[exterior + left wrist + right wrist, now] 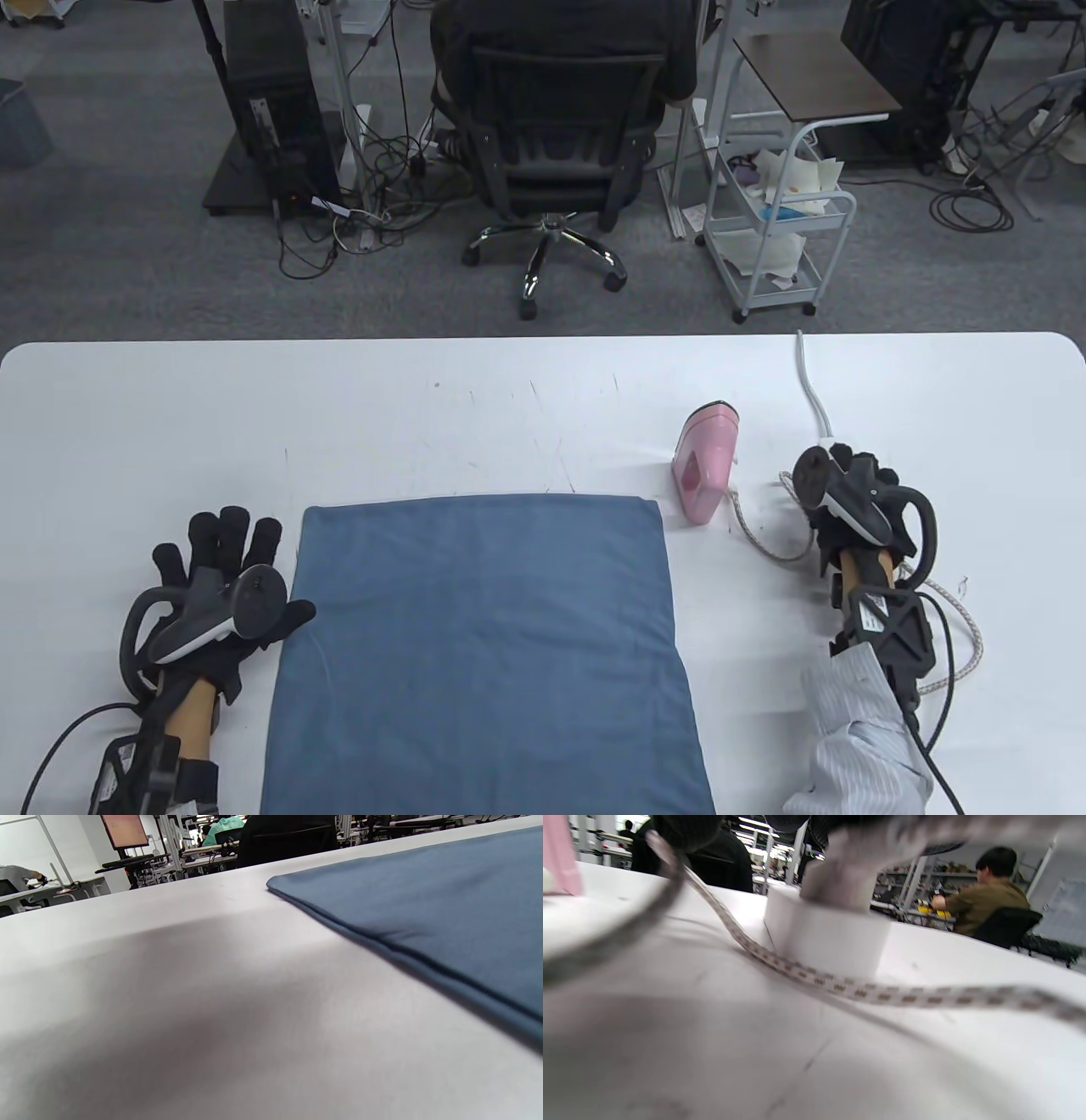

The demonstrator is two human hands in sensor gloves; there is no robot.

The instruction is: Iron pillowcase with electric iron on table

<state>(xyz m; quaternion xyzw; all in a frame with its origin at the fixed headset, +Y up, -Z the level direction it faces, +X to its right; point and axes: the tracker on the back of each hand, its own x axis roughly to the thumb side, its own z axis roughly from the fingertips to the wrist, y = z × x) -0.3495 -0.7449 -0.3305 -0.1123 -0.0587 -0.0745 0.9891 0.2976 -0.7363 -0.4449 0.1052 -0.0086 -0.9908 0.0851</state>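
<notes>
Resting left hand (222, 586): fingers straight, flat on counter (543, 399), beside pillowcase (484, 654)
Right hand (848, 501): grips plug (827, 938)
Iron (706, 463): untouched

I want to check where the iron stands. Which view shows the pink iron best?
The table view: the whole pink iron stands beside the blue pillowcase. The right wrist view catches only a blurred pink sliver at its left edge; the left wrist view shows none.

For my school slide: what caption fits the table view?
Blue pillowcase lies flat between gloved hands, pink iron waiting beside it.
</notes>
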